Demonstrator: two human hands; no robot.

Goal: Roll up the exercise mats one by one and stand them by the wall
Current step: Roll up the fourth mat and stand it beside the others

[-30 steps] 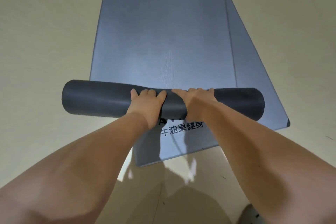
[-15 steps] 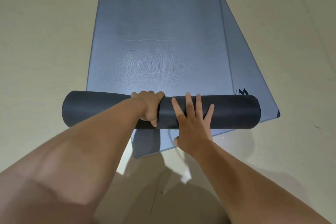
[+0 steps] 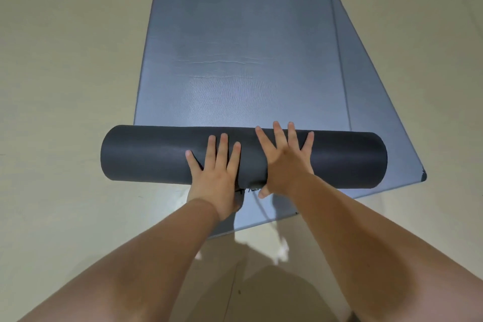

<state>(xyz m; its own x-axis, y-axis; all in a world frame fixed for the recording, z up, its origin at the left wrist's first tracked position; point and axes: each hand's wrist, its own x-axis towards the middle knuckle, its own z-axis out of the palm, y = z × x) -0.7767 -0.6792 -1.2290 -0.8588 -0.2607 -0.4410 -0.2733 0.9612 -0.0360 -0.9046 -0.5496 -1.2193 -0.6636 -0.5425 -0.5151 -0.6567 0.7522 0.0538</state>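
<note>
A blue-grey exercise mat [image 3: 243, 47] lies flat on the floor and stretches away from me, with dark lettering at its far end. Its near end is wound into a thick dark grey roll [image 3: 149, 155] lying crosswise. My left hand [image 3: 217, 172] presses flat on the middle of the roll, fingers straight and spread. My right hand [image 3: 285, 162] presses beside it, fingers splayed over the roll's top. A second blue-grey mat [image 3: 376, 112] lies underneath, skewed to the right, its near corner showing below the roll.
Pale beige floor [image 3: 65, 73] surrounds the mats on both sides. My shadow falls on the floor near my forearms at the bottom. No wall is in view.
Both hands went from gripping the roll with curled fingers to lying flat on it, right hand first, then left. The roll has moved further along the mat.
</note>
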